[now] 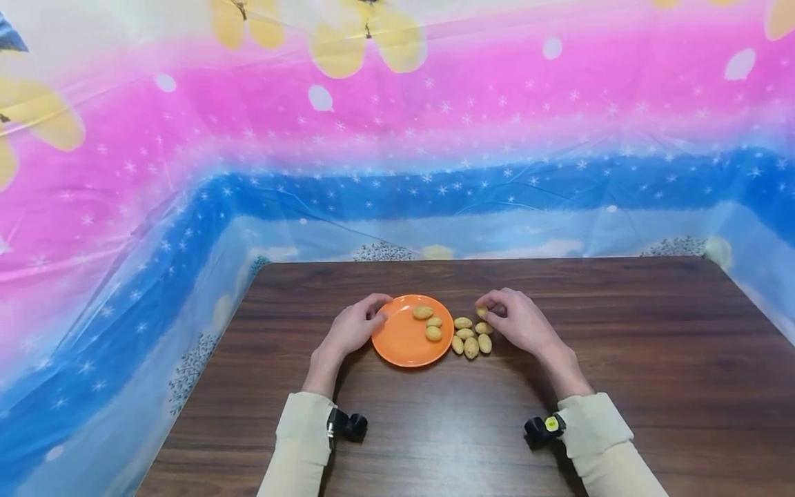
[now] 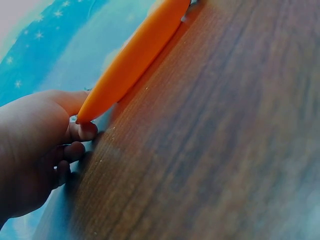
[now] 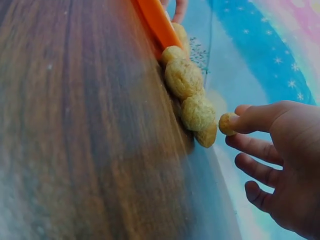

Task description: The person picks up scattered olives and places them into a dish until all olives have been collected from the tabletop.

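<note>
An orange plate [image 1: 397, 348] lies on the table, carrying three small yellow potatoes [image 1: 423, 313] on its right half. My left hand [image 1: 355, 324] pinches the plate's left rim, thumb above and fingers at the underside, as the left wrist view also shows. To the right of the plate, several more small potatoes [image 1: 471, 347] are bunched on the tabletop. Thumb and index finger of my right hand [image 1: 518, 321] pinch one small potato [image 3: 227, 124] at the far right of that bunch. The other right fingers are spread and loosely bent in the right wrist view.
The dark wooden table [image 1: 397, 428] extends to both sides and in front of the plate. A patterned pink and blue cloth [image 1: 385, 138] hangs behind and around it. Each forearm wears a small black camera [image 1: 354, 426] at the sleeve cuff.
</note>
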{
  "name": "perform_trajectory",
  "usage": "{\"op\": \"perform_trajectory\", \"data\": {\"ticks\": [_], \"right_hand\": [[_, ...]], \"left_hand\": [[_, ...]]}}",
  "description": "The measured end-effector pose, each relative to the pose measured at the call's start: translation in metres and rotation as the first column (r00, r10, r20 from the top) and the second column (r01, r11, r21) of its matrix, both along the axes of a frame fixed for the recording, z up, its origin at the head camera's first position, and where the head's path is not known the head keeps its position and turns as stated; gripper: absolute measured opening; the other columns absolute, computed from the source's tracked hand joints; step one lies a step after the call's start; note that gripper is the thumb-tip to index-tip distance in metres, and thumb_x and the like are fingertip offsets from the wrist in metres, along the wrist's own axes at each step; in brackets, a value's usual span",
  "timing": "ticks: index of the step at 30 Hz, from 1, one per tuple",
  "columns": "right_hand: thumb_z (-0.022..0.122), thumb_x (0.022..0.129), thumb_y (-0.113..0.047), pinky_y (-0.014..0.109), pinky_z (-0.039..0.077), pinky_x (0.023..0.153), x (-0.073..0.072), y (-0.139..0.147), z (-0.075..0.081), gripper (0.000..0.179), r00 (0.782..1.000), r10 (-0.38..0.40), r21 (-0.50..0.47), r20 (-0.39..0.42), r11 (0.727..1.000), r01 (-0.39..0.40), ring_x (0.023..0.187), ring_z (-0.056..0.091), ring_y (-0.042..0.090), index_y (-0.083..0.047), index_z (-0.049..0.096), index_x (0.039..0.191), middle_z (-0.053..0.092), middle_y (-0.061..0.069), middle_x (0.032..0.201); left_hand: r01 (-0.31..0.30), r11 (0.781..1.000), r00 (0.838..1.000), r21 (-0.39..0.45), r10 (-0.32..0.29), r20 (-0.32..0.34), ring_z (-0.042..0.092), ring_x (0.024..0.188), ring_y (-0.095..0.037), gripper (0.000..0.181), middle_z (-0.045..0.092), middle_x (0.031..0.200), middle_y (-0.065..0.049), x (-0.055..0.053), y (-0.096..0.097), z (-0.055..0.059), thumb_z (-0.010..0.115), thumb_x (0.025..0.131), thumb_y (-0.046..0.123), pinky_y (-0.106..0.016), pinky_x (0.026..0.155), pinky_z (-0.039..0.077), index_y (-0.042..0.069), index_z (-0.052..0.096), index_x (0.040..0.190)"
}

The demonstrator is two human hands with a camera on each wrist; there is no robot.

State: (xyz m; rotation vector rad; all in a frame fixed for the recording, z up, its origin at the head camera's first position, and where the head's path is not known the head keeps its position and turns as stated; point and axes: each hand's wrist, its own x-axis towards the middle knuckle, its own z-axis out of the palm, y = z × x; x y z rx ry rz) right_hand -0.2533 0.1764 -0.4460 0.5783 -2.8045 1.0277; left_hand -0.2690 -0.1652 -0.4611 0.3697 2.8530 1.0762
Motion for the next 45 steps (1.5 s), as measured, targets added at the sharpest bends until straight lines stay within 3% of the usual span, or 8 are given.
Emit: {"op": "perform_trajectory", "data": {"ticks": [18,29,37,45], "right_hand": [[0.067,0.095,-0.012,0.044,0.051,0.084,-0.001,-0.019,0.035,0.019,0.997,0.07,0.04,-0.031,0.997,-0.069,0.097,0.061,0.023,-0.013,0.074,0.114,0.067,0.002,0.107],[0.068,0.096,-0.015,0.045,0.047,0.089,0.0,-0.052,0.054,0.02,0.991,0.133,0.149,-0.019,0.981,-0.129,0.109,0.056,0.024,-0.016,0.074,0.115,0.066,0.001,0.111],[0.068,0.095,-0.014,0.046,0.046,0.093,-0.009,-0.078,0.057,0.022,0.978,0.207,0.208,-0.026,0.958,-0.197,0.109,0.056,0.024,-0.017,0.074,0.115,0.067,0.0,0.111],[0.069,0.096,-0.017,0.041,0.047,0.088,-0.021,-0.103,0.056,0.02,0.96,0.279,0.261,-0.001,0.927,-0.269,0.1,0.055,0.021,-0.018,0.075,0.115,0.065,-0.002,0.108]], "left_hand": [[0.004,1.0,1.0,-0.012,-0.004,-0.005,0.05,0.069,-0.022,0.034,0.054,0.083,-0.004,-0.001,0.001,0.001,0.059,0.103,0.03,-0.034,0.063,0.036,0.029,0.058,0.138],[0.006,1.0,1.0,-0.016,-0.006,-0.017,0.05,0.069,-0.021,0.034,0.054,0.082,-0.003,-0.001,0.001,0.001,0.058,0.103,0.03,-0.034,0.063,0.036,0.028,0.059,0.137],[0.006,1.0,1.0,-0.009,-0.006,-0.013,0.05,0.068,-0.021,0.034,0.054,0.082,-0.003,0.0,0.0,0.0,0.057,0.104,0.03,-0.034,0.063,0.036,0.028,0.059,0.137],[0.004,1.0,1.0,-0.013,-0.004,-0.008,0.05,0.068,-0.021,0.034,0.054,0.082,-0.004,-0.003,0.0,0.0,0.058,0.103,0.029,-0.034,0.063,0.036,0.028,0.059,0.137]]}}
